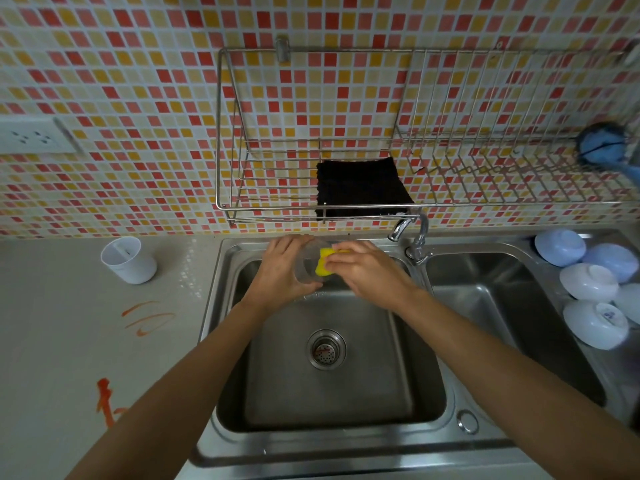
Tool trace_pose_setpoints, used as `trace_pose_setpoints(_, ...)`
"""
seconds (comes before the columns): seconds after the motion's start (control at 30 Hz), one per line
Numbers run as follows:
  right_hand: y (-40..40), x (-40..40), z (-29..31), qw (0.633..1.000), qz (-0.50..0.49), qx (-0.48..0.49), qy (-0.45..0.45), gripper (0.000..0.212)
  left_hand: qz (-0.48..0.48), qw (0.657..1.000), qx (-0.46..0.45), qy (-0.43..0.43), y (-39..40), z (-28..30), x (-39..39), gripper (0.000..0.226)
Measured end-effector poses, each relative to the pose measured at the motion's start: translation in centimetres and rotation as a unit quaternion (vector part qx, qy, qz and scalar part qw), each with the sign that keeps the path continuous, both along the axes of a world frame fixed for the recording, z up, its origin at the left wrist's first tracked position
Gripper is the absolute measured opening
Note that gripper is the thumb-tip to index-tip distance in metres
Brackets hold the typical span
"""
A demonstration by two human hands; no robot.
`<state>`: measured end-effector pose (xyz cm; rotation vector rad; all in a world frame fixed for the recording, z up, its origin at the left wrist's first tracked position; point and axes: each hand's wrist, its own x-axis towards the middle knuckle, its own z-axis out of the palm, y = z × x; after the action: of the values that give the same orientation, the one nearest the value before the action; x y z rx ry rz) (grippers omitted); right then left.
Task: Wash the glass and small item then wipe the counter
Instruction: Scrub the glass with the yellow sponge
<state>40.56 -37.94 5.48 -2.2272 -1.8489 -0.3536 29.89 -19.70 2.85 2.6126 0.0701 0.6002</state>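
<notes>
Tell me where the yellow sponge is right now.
In the head view, the yellow sponge is above the left sink basin, pinched by the right hand against the glass the left hand holds.

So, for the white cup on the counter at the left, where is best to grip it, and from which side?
Probably around the side wall of the white cup, coming from the sink side. It stands upright with its mouth open, shows no handle, and has bare counter around it, so a hand can wrap its round body.
</notes>
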Motion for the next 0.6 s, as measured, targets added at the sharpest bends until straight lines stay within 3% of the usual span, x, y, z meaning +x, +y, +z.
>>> trace_pose_setpoints(0.23, 0.0, -3.0, -1.1, 0.998, -0.003, 0.019, 0.057, 0.036, -0.067, 0.998, -0.012, 0.016, 0.3, 0.8, 0.2, 0.077)
trace_pose_setpoints(0.43, -0.4, -0.6, 0.0, 0.999, -0.001, -0.035, -0.017, 0.032, -0.077, 0.996, -0.037, 0.032, -0.5, 0.4, -0.1, 0.077)
trace_pose_setpoints(0.6, -0.6, -2.2, -0.7, 0.999, -0.012, -0.028, 0.025, 0.033, -0.088, 0.995, -0.039, 0.033, -0.1, 1.0, 0.1, 0.08)
